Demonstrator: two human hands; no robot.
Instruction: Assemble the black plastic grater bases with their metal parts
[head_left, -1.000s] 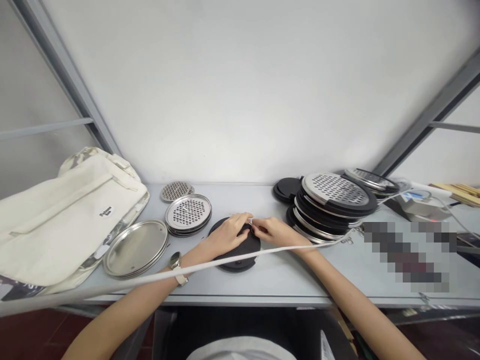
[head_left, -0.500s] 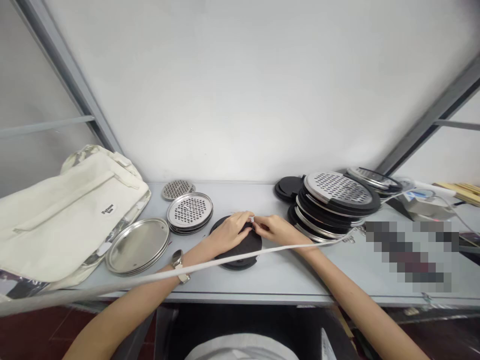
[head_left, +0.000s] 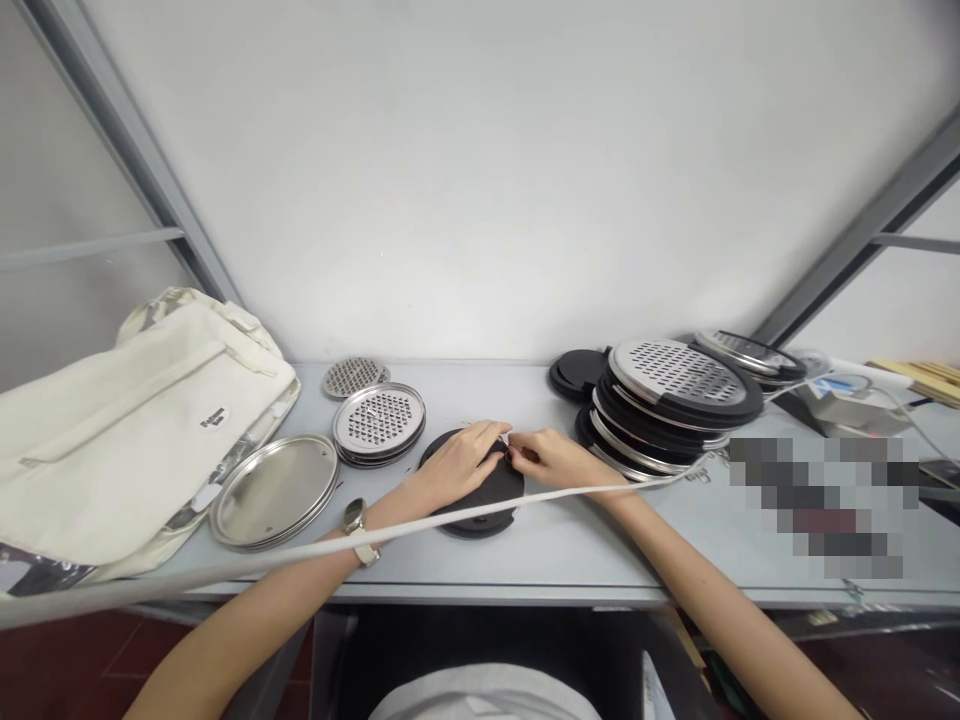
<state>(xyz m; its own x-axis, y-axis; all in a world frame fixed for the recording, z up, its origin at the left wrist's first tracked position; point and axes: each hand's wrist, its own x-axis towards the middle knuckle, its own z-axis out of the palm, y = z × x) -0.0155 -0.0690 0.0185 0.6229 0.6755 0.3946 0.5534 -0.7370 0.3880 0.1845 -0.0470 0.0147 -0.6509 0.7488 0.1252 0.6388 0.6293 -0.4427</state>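
The black disc (head_left: 491,490) in front of you lies flat on the grey surface (head_left: 577,555), about midway between its back and front edges. Your left hand (head_left: 461,468) is laid over the disc from its left side, palm down, hiding much of its middle and far part; its fingers reach to the far right of the rim, with the thumb spread a little from them. Your right hand (head_left: 551,460) is just beside that same part of the rim, to the right of the disc, its thumb and fingertips drawn narrowly together and nearly meeting your left fingertips. A small shiny bit shows where they come together, but you cannot tell from here what it is or whether either hand grips it. The disc's near part sits bare of your hands, toward the front edge, while a white cord (head_left: 262,555) runs across your view in front of it and over both wrists. Left of the disc, just beside it, is a pile of perforated metal discs (head_left: 380,418), with plain metal discs (head_left: 274,488) closer to the front edge. To the right of your right hand, a tall stack of black-and-metal discs (head_left: 679,375) stands toward the back edge.
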